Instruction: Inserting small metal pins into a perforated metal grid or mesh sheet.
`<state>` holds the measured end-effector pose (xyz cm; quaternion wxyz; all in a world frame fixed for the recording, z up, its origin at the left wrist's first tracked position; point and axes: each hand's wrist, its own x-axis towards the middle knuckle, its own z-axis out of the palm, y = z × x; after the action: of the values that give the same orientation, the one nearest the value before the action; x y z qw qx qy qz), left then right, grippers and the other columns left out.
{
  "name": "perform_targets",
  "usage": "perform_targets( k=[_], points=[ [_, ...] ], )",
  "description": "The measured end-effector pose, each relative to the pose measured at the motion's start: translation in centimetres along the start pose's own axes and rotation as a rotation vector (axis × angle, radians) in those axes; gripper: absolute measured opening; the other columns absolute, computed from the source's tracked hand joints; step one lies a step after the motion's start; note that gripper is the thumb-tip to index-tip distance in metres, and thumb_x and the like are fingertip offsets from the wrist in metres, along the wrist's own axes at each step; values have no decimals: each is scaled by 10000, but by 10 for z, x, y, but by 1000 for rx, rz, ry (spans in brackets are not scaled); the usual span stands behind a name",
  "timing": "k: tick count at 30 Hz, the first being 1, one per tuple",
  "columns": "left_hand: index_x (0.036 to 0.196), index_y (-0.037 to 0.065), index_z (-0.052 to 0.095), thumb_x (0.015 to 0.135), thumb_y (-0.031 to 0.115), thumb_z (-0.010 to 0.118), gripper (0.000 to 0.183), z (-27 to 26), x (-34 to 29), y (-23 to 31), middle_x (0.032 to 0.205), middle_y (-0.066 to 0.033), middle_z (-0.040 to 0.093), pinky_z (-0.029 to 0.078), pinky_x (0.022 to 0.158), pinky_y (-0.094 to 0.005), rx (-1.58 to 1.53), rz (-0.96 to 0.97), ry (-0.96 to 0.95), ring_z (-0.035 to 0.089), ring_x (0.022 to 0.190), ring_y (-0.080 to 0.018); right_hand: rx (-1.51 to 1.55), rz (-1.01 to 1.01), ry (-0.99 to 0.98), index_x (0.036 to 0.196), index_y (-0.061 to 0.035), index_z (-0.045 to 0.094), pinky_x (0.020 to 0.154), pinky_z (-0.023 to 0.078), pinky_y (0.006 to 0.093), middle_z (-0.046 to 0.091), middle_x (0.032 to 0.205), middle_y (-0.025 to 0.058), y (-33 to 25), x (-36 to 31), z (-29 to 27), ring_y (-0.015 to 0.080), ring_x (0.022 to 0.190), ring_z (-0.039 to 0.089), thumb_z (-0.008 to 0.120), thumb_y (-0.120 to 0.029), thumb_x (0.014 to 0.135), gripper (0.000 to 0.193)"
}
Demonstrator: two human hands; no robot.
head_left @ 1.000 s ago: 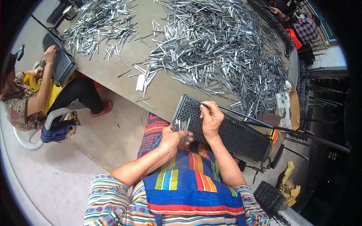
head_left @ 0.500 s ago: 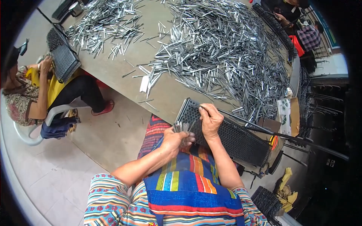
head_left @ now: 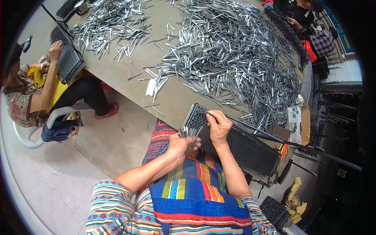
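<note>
My left hand (head_left: pixel 179 147) is closed round a fanned bundle of thin grey metal strips (head_left: pixel 191 131), their ends pointing up and away from me. Just to its right, the thumb and forefinger of my right hand (head_left: pixel 219 127) pinch what looks like one thin dark strip (head_left: pixel 201 112) at the far left end of a long black rack (head_left: pixel 250 150). Rows of small holes cover this rack, which leans at a slant between me and the table edge. The strip's far tip is too small to make out against the holes.
A large heap of loose metal strips (head_left: pixel 231 51) covers the table (head_left: pixel 113 74), with a smaller heap (head_left: pixel 113 27) at far left. Beyond the rack runs a dark rod (head_left: pixel 305 147). A cardboard box (head_left: pixel 299 125) stands right. Co-workers sit left and far right with similar racks.
My right hand stays almost in place, fingertips still at the rack's far left end. My left hand keeps its bundle. The co-worker on the left has raised a hand to their rack.
</note>
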<state>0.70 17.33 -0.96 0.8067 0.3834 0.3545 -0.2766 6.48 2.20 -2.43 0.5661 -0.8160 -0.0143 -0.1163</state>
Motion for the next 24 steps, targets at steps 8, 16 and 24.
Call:
perform_targets(
  k=[8,16,24],
  points=[
    [900,-61,612,818,-38,585,89,2,2,2,819,-165,685,556,532,-300,-21,-40,16,674,651,-229,-241,-186,-6,815,-1,652,589,483,317,638,766,120,-5,7,2,259,651,628,654,16,746,71],
    [906,-30,576,814,-47,567,94,2,5,2,787,-141,675,552,515,-291,-61,-60,10,662,612,-210,-567,-245,-135,760,-68,674,562,471,362,604,717,78,-15,21,8,285,623,609,681,-81,717,46],
    [897,-41,573,810,-39,587,88,0,9,0,779,-148,676,554,505,-298,-76,-65,12,664,610,-215,-579,-267,-189,755,-55,682,565,476,347,619,716,81,-15,23,10,268,627,619,687,-73,718,42]
  ],
)
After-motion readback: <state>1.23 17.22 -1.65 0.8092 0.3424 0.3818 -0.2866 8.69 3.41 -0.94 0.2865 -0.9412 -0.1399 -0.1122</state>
